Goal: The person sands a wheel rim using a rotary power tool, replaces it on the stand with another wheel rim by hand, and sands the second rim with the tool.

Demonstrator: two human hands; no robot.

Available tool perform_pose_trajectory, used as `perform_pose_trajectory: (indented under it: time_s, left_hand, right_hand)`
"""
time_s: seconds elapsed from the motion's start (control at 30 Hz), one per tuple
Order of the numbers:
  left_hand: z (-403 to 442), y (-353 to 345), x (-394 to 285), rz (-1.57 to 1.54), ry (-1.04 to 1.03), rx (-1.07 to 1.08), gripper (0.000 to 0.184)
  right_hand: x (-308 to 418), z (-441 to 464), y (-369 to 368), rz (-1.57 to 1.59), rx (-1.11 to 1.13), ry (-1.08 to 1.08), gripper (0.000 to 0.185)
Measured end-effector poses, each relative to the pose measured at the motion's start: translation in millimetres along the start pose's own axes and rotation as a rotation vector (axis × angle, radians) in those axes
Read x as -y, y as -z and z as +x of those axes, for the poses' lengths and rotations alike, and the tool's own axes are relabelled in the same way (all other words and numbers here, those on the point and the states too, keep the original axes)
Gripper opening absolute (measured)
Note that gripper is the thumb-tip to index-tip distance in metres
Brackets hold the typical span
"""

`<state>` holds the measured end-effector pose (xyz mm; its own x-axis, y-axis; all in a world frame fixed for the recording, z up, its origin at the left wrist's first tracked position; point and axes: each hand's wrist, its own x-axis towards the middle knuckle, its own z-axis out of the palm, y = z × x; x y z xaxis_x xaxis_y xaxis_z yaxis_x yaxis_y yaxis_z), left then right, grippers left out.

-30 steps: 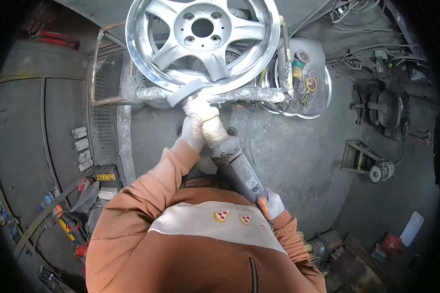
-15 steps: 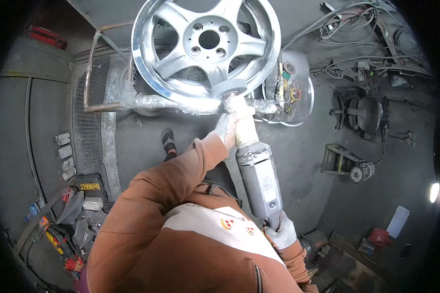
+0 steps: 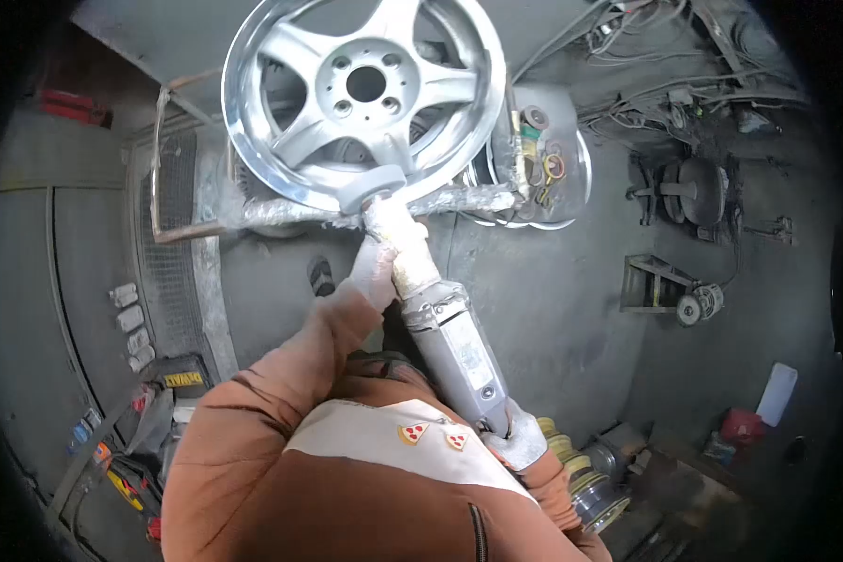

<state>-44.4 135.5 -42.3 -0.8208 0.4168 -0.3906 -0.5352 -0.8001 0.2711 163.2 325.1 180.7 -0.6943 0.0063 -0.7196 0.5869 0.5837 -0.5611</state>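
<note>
A grey angle grinder (image 3: 457,348) runs diagonally from the lower right up to a silver five-spoke wheel rim (image 3: 311,150). My left hand (image 3: 375,270), in a whitish glove, is wrapped round the grinder's pale, wrapped front part. Round the rear handle, near my waist, my gloved right hand (image 3: 523,440) is closed. The grinder's grey disc (image 3: 373,185) is at the rim's lower edge; whether it touches is hard to tell. Under the rim is a metal frame (image 3: 276,213) with wrapped, crusted bars.
Right of the rim, a tray (image 3: 574,187) holds scissors and discs. A stool (image 3: 702,189), cables and a small motor (image 3: 701,304) are farther right. A DeWalt case (image 3: 184,378) and bags are at lower left, and yellow-edged wheels (image 3: 598,496) at lower right.
Since half a second ago, the grinder and both hands have shifted left in view. The disc has moved left along the rim's lower edge. The whole view has also shifted.
</note>
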Motion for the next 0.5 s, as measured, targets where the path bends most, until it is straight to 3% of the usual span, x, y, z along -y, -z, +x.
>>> perform_pose_trajectory:
  time_s: [0.1, 0.17, 0.23, 0.3, 0.43, 0.5]
  left_hand:
    - [23, -25, 20, -0.124, -0.003, 0.051, 0.016]
    - [27, -37, 21, 0.040, 0.077, -0.041, 0.022]
    - [28, -41, 23, 0.019, 0.122, 0.002, 0.024]
    - [22, -36, 21, 0.036, 0.129, -0.032, 0.022]
    - [-3, -1, -2, 0.029, 0.105, -0.009, 0.022]
    - [-25, 2, -34, 0.103, 0.150, -0.112, 0.029]
  right_hand:
    - [-17, -4, 8, 0.003, -0.078, -0.004, 0.045]
    - [-31, -1, 5, 0.034, -0.193, 0.054, 0.044]
    - [-27, -3, 9, 0.008, -0.140, -0.044, 0.044]
    - [-29, -2, 2, -0.051, -0.202, 0.046, 0.046]
    - [-35, 7, -29, -0.085, -0.145, -0.010, 0.044]
    - [-40, 18, -45, -0.060, -0.133, 0.053, 0.049]
